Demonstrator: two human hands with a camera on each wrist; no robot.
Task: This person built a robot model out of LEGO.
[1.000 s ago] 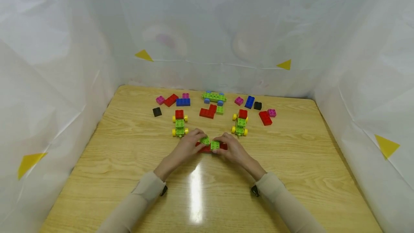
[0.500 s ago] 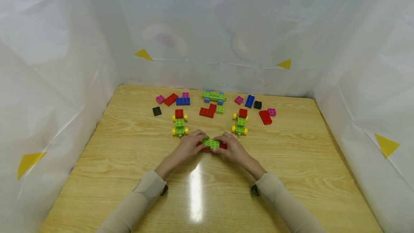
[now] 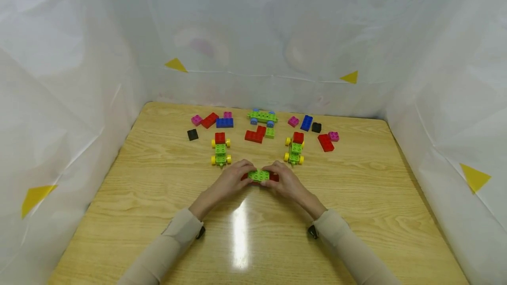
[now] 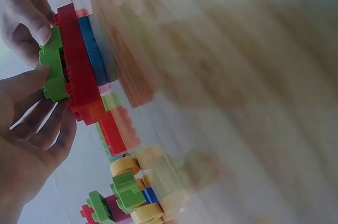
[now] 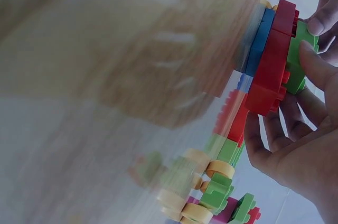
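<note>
Two green bricks (image 3: pixel 259 176) sit side by side in a row on top of red bricks (image 4: pixel 79 63), with a blue brick (image 5: pixel 260 44) underneath at the middle. My left hand (image 3: pixel 233 180) pinches the left green brick between thumb and fingers. From the other side, my right hand (image 3: pixel 289 183) grips the right green brick. In the left wrist view, the thumb of my left hand (image 4: pixel 26 139) lies on the green side. The right wrist view has the other fingers of my right hand (image 5: pixel 301 139) beside the red end. The fingers partly hide the bricks.
Two yellow-wheeled vehicles (image 3: pixel 220 149) (image 3: pixel 295 149) stand beyond the hands, one on each side. Farther back are a green blue-wheeled base (image 3: pixel 262 118), red bricks (image 3: pixel 253 136) and a small green brick (image 3: pixel 270 133). Loose pink, red, blue and black bricks lie at both sides.
The left green brick has come toward the right one. They were apart, then touched unevenly, and now line up in a straight row. Both hands have barely moved and still grip the bricks.
</note>
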